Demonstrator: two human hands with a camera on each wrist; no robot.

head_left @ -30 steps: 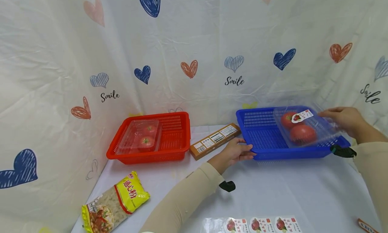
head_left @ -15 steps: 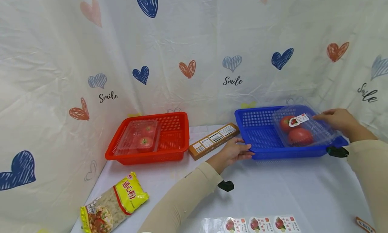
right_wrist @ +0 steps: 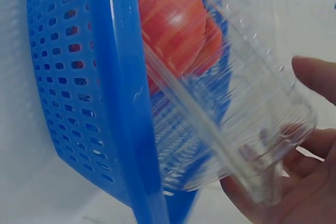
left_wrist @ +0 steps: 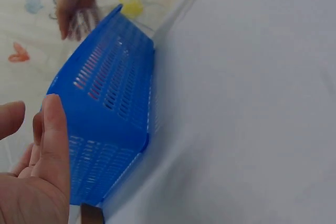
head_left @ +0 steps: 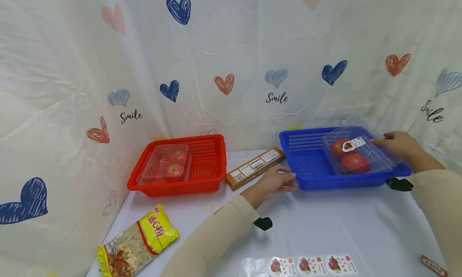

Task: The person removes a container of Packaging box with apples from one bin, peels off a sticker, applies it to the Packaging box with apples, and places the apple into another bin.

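A clear plastic fruit box with two round red fruits and a white label leans tilted in the blue basket, its right end raised at the rim. My right hand holds that end; in the right wrist view the fingers show behind the plastic and the thumb is on the near side. My left hand is at the basket's front left corner, fingers loosely extended and holding nothing. In the left wrist view its fingertips overlap the basket's rim.
A red basket with another clear box of red fruits stands left. Between the baskets lies a long brown carton. A yellow pasta bag, a strip of labels and a small orange-brown item lie nearer.
The right hand has moved slightly left and down with the fruit box, which sits lower in the blue basket. The left hand has drawn back a little from the basket's corner.
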